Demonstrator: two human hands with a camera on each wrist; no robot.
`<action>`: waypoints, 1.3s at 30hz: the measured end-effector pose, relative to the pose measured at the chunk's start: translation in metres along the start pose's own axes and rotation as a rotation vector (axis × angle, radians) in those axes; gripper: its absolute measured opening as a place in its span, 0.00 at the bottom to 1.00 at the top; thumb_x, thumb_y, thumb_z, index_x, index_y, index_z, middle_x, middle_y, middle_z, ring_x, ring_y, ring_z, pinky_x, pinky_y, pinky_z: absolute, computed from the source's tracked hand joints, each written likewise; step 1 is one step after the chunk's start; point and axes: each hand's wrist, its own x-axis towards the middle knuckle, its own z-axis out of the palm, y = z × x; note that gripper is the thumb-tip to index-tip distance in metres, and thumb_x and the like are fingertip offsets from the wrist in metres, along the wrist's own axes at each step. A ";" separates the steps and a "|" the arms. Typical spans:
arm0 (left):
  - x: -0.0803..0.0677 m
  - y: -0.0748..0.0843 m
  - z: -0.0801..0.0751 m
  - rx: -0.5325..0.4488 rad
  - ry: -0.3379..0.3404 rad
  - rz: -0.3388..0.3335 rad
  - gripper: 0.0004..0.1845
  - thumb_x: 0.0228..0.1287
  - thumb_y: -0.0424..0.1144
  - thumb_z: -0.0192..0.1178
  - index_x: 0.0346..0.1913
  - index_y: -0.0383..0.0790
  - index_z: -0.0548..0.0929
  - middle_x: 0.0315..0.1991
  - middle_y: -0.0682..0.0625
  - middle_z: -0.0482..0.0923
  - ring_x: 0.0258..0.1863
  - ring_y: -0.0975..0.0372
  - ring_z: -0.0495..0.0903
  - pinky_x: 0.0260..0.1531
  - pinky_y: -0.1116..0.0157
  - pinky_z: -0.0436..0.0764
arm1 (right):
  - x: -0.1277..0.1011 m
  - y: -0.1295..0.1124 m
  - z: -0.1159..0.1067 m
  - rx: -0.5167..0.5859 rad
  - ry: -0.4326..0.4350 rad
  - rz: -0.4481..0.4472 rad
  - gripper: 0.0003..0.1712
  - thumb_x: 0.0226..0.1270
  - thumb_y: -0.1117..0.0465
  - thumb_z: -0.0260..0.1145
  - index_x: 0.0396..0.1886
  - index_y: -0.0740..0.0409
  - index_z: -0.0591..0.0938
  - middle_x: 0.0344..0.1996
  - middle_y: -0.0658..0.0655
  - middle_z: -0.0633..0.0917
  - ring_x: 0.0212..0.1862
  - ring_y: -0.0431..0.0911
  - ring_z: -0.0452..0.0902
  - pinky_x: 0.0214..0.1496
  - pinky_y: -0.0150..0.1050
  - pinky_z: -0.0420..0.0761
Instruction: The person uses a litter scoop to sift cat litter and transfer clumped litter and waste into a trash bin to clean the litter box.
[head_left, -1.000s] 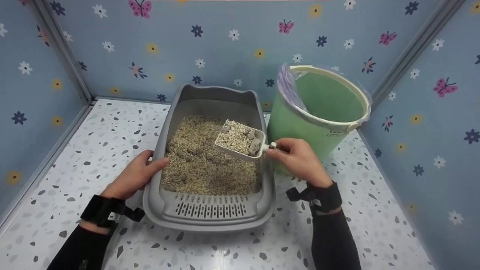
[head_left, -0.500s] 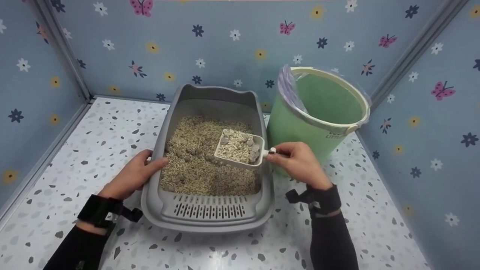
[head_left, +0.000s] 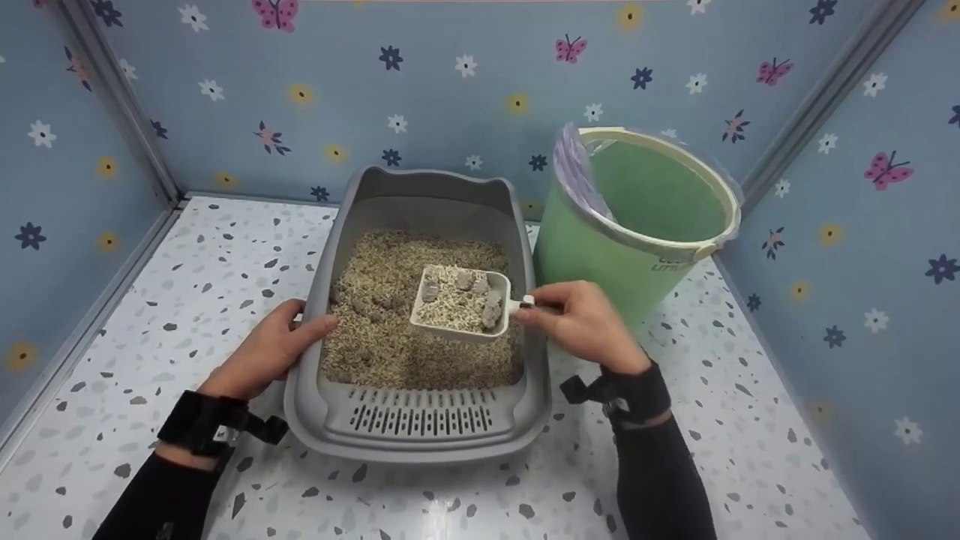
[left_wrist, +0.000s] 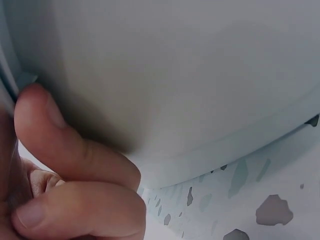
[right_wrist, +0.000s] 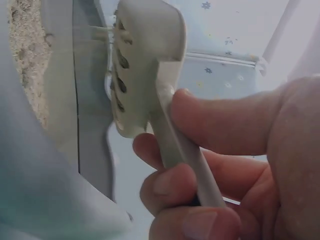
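Note:
A grey litter box (head_left: pixel 420 450) full of pale-brown pellet litter (head_left: pixel 382 349) stands on the speckled surface. My left hand (head_left: pixel 262 349) holds its left side, thumb over the rim and fingers curled against the outer wall. Over the right part of the litter is a white slotted litter scoop (head_left: pixel 454 332), its handle gripped between thumb and fingers of my right hand (head_left: pixel 589 322). Pellets and several grey clumps (head_left: pixel 491 309) lie in the scoop. The right wrist view shows the slotted underside of the scoop (right_wrist: pixel 155 45).
Close to the right of the box stands a green bin (head_left: pixel 592 255) with a cream ring (head_left: pixel 675 244) and a purple liner (head_left: pixel 577 172) over its rim. Blue flowered panels (head_left: pixel 450 112) enclose the back and sides of the speckled surface (head_left: pixel 225 247).
My right hand has shifted the scoop left and slightly toward me over the litter. Clumps in it now stand out more among the pellets. The left hand stays on the box.

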 end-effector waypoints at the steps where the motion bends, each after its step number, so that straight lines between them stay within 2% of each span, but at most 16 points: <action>1: 0.000 0.001 0.000 0.001 0.001 -0.002 0.38 0.85 0.57 0.62 0.74 0.25 0.66 0.48 0.36 0.78 0.34 0.54 0.86 0.32 0.56 0.92 | -0.002 0.001 -0.002 0.003 0.007 0.008 0.09 0.73 0.48 0.80 0.40 0.47 0.96 0.22 0.47 0.83 0.24 0.42 0.71 0.28 0.36 0.74; 3: -0.001 0.002 -0.001 0.010 0.006 -0.006 0.38 0.85 0.57 0.62 0.73 0.26 0.67 0.46 0.37 0.77 0.32 0.55 0.84 0.30 0.58 0.91 | -0.005 0.002 -0.005 0.011 0.022 0.022 0.08 0.72 0.49 0.81 0.39 0.47 0.96 0.24 0.46 0.85 0.25 0.43 0.72 0.29 0.36 0.75; 7: -0.002 0.001 0.000 0.004 0.016 0.000 0.37 0.84 0.58 0.63 0.71 0.26 0.68 0.45 0.38 0.76 0.34 0.53 0.84 0.31 0.57 0.91 | -0.002 0.000 -0.002 0.026 0.014 0.022 0.10 0.74 0.48 0.80 0.40 0.49 0.95 0.23 0.46 0.83 0.25 0.43 0.72 0.28 0.36 0.75; 11: -0.001 0.000 0.002 -0.008 0.015 0.024 0.37 0.84 0.57 0.64 0.72 0.25 0.68 0.49 0.36 0.76 0.39 0.50 0.86 0.39 0.55 0.93 | -0.001 0.003 -0.002 0.013 -0.005 0.030 0.10 0.74 0.48 0.80 0.36 0.47 0.95 0.19 0.46 0.78 0.22 0.41 0.68 0.25 0.35 0.72; 15: 0.002 0.000 0.003 -0.001 0.032 0.049 0.35 0.84 0.55 0.64 0.70 0.26 0.69 0.46 0.38 0.77 0.36 0.53 0.85 0.34 0.57 0.92 | -0.005 0.005 -0.003 0.013 0.003 0.066 0.09 0.73 0.49 0.81 0.36 0.47 0.95 0.20 0.46 0.79 0.23 0.42 0.68 0.25 0.36 0.72; 18: 0.002 -0.003 0.002 -0.004 0.052 0.061 0.34 0.84 0.55 0.64 0.69 0.27 0.70 0.45 0.39 0.78 0.34 0.54 0.85 0.31 0.56 0.92 | 0.000 0.002 0.003 0.007 -0.012 0.048 0.10 0.74 0.47 0.79 0.39 0.47 0.96 0.20 0.45 0.79 0.24 0.41 0.68 0.26 0.36 0.72; 24: 0.003 -0.009 0.005 -0.012 0.073 0.089 0.32 0.85 0.55 0.62 0.68 0.27 0.71 0.47 0.34 0.81 0.36 0.52 0.87 0.34 0.56 0.93 | -0.002 -0.001 -0.002 -0.015 0.031 0.046 0.10 0.72 0.49 0.81 0.34 0.48 0.95 0.19 0.47 0.80 0.22 0.42 0.69 0.25 0.37 0.73; 29: 0.002 -0.013 0.006 0.002 0.122 0.120 0.28 0.85 0.53 0.61 0.63 0.28 0.73 0.43 0.35 0.80 0.34 0.54 0.86 0.31 0.58 0.92 | 0.005 -0.003 0.002 -0.040 -0.017 0.021 0.12 0.75 0.45 0.78 0.38 0.47 0.95 0.21 0.45 0.80 0.24 0.40 0.69 0.28 0.37 0.75; 34: 0.002 -0.012 0.008 0.015 0.130 0.132 0.27 0.85 0.53 0.61 0.62 0.29 0.73 0.42 0.38 0.79 0.34 0.55 0.84 0.29 0.58 0.91 | 0.002 -0.004 -0.002 -0.027 0.016 0.050 0.11 0.73 0.49 0.80 0.34 0.49 0.94 0.19 0.48 0.80 0.20 0.42 0.68 0.23 0.37 0.73; 39: 0.004 -0.010 0.009 0.027 0.130 0.133 0.27 0.85 0.54 0.60 0.62 0.30 0.73 0.43 0.37 0.78 0.36 0.53 0.85 0.32 0.59 0.91 | 0.006 -0.001 0.001 -0.020 -0.009 0.024 0.17 0.76 0.44 0.78 0.34 0.52 0.94 0.19 0.43 0.77 0.22 0.40 0.67 0.26 0.36 0.72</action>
